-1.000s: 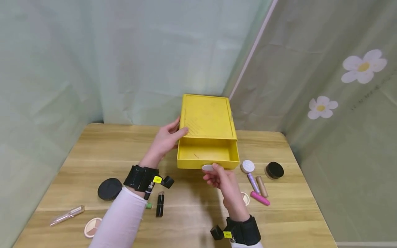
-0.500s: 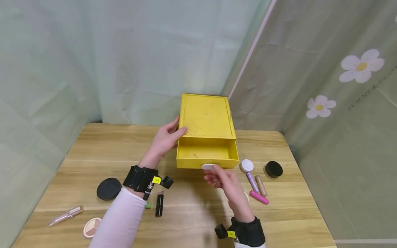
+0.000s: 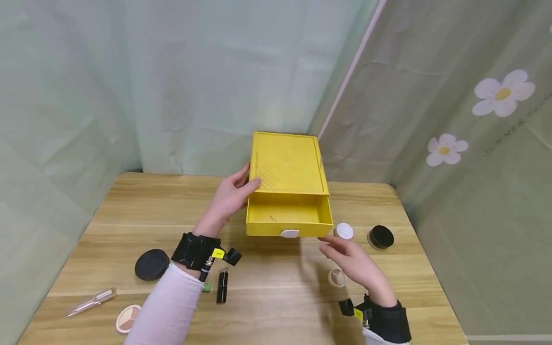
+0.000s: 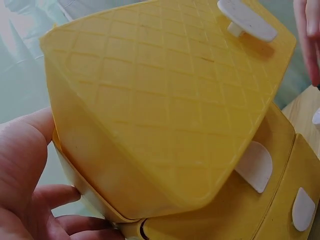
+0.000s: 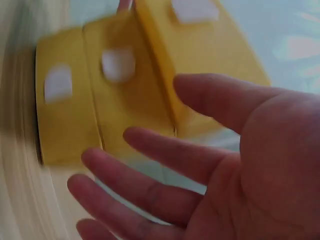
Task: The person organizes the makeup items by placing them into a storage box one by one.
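A yellow drawer cabinet (image 3: 286,163) stands at the back of the table, its top drawer (image 3: 267,229) pulled out. Inside that drawer only a small red mark shows. My left hand (image 3: 228,199) holds the cabinet's left side, thumb over the top edge and fingers down the side. In the left wrist view the drawer front has a quilted pattern and a white knob (image 4: 247,20). My right hand (image 3: 355,263) is apart from the knob, fingers spread and holding nothing, low to the right of the drawer. Two lower drawers with white knobs (image 5: 118,65) appear blurred in the right wrist view.
Near the right hand lie a white-lidded jar (image 3: 344,231), a black-lidded jar (image 3: 381,237) and a round three-colour palette (image 3: 337,277). Leftward are a black compact (image 3: 152,264), a clear tube (image 3: 92,302), another palette (image 3: 127,318) and a black lipstick tube (image 3: 222,285).
My right hand has let go of the drawer's knob and moved right and down, now covering the purple, brown and pink tubes. The left hand and the drawer stay as they were.
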`<action>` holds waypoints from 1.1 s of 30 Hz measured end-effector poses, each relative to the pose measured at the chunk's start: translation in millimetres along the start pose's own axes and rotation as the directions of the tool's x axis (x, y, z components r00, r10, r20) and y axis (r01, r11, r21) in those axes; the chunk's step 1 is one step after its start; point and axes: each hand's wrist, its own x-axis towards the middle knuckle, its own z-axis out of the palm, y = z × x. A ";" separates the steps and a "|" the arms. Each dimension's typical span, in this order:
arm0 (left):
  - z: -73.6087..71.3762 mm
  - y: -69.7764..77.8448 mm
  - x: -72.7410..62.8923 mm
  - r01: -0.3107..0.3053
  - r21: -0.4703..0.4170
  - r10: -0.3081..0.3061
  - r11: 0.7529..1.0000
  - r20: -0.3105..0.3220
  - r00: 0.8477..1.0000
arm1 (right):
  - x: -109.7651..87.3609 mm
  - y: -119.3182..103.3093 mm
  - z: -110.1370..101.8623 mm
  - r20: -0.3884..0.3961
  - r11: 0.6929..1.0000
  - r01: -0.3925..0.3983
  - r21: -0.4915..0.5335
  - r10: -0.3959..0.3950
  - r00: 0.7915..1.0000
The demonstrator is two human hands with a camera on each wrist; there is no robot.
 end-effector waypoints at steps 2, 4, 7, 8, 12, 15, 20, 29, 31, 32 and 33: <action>0.3 -0.4 -0.2 -0.002 0.000 0.002 1.000 0.005 1.000 | 3.1 5.4 -11.7 -0.054 0.995 -0.044 -0.085 0.039 0.998; 0.4 -1.3 0.3 -0.003 -0.001 0.003 1.000 0.007 1.000 | 8.6 10.5 -22.4 -0.097 0.985 -0.078 -0.157 0.063 0.993; 0.6 -2.0 1.1 -0.005 -0.002 0.005 1.000 0.007 1.000 | 19.7 17.3 -34.3 -0.124 0.956 -0.095 -0.278 0.063 0.990; 0.6 -2.2 1.4 -0.007 -0.001 0.008 1.000 0.008 1.000 | 23.7 19.5 -37.0 -0.119 0.947 -0.093 -0.308 0.059 0.991; 2.8 -1.2 2.3 -0.008 0.001 0.008 1.000 0.009 1.000 | 39.0 28.3 -42.2 -0.091 0.919 -0.076 -0.387 0.044 0.995; 5.1 -0.5 2.3 -0.004 0.002 0.004 1.000 0.015 1.000 | 47.7 34.5 -42.2 -0.088 0.903 -0.087 -0.420 0.055 0.995; 9.4 -1.1 1.0 0.000 -0.001 0.000 1.000 0.014 1.000 | 54.8 44.6 -40.1 -0.104 0.879 -0.112 -0.463 0.072 0.992; 14.3 0.2 -3.1 -0.012 0.009 0.011 1.000 0.012 1.000 | 57.9 56.4 -38.7 -0.137 0.868 -0.129 -0.479 0.071 0.988; 15.1 1.3 -4.5 -0.010 0.009 0.010 1.000 0.011 1.000 | 58.6 58.2 -38.5 -0.138 0.864 -0.132 -0.485 0.074 0.988; 15.4 1.9 -5.4 -0.007 0.008 0.007 1.000 0.009 1.000 | 59.0 59.1 -38.2 -0.137 0.863 -0.136 -0.487 0.078 0.987; 15.4 2.3 -6.2 -0.005 0.009 0.005 1.000 0.008 1.000 | 59.3 59.9 -37.7 -0.138 0.861 -0.145 -0.487 0.087 0.987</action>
